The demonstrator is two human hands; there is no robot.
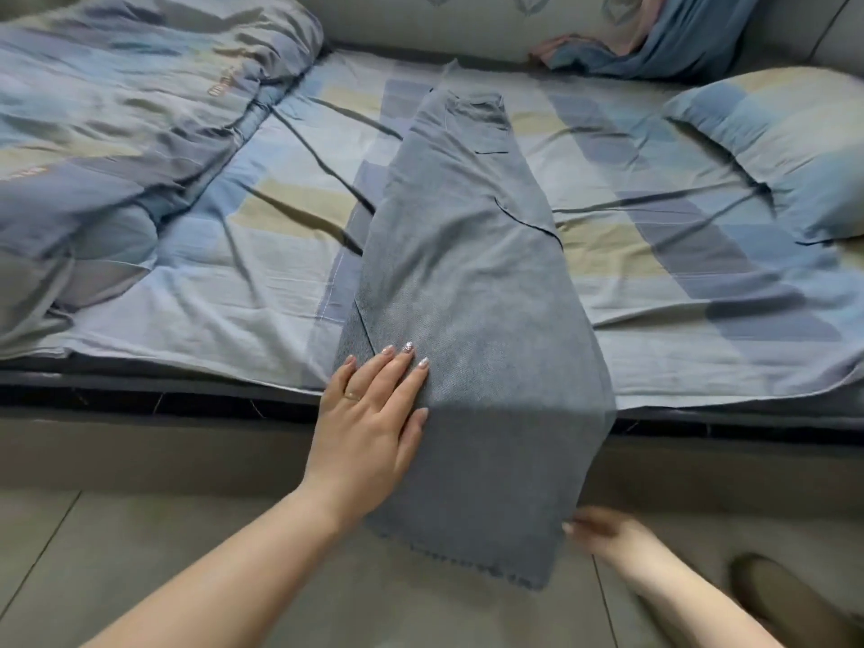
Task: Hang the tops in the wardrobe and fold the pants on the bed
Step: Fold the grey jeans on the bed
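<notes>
A pair of blue-grey jeans point(467, 282) lies lengthwise across the bed point(701, 273), legs laid one on the other, waistband at the far side. The leg ends hang over the bed's near edge toward the floor. My left hand point(369, 413) rests flat on the jeans' left edge at the bed's rim, fingers straight. My right hand point(603, 530) is low beside the right edge of the hanging leg ends; it is blurred, and its grip on the cloth is not clear.
A bunched duvet point(117, 133) covers the bed's left part. A pillow point(785, 138) lies at the right. A blue and pink garment point(654, 44) is draped against the headboard at the back. Grey floor tiles point(140, 554) lie below, with a dark slipper point(785, 600) at bottom right.
</notes>
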